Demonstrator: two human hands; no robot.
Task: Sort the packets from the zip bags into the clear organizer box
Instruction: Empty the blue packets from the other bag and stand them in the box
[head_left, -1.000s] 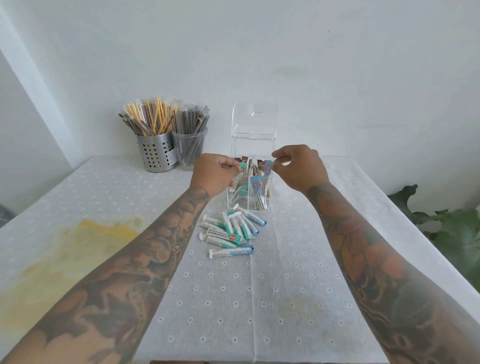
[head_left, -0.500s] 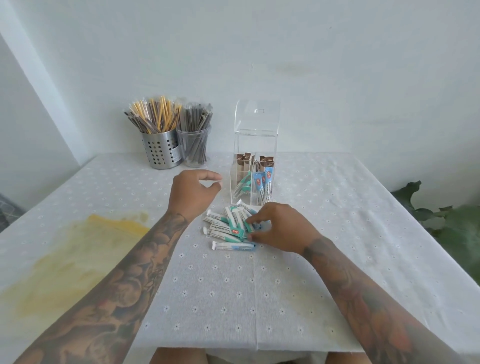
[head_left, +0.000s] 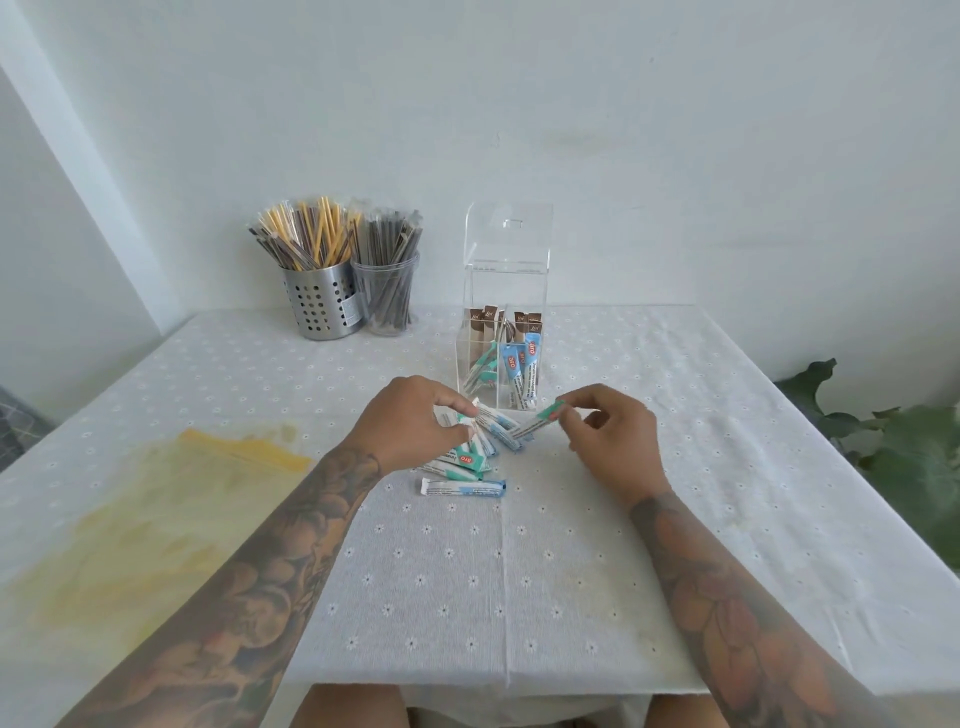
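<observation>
- Now my right hand (head_left: 605, 436) pinches one green-ended packet (head_left: 540, 419) by its end, lifted just off the pile (head_left: 467, 457), so I can carry it alone to the box (head_left: 501, 343).
- My left hand (head_left: 415, 426) is curled over the pile's far left side, fingertips closing on a blue-ended packet (head_left: 493, 422); I think it is picking the next one while the right is busy.
- The pile lies loose on the cloth (head_left: 467, 571) just near of the box, so each trip is short.
- One packet (head_left: 464, 488) lies apart on the near side, easy to take later.
- The box stands with its lid up; brown sticks at the far side, green ones near left, blue ones near right.
- An empty yellow bag (head_left: 156, 514) lies flat to the left, out of my way.
</observation>
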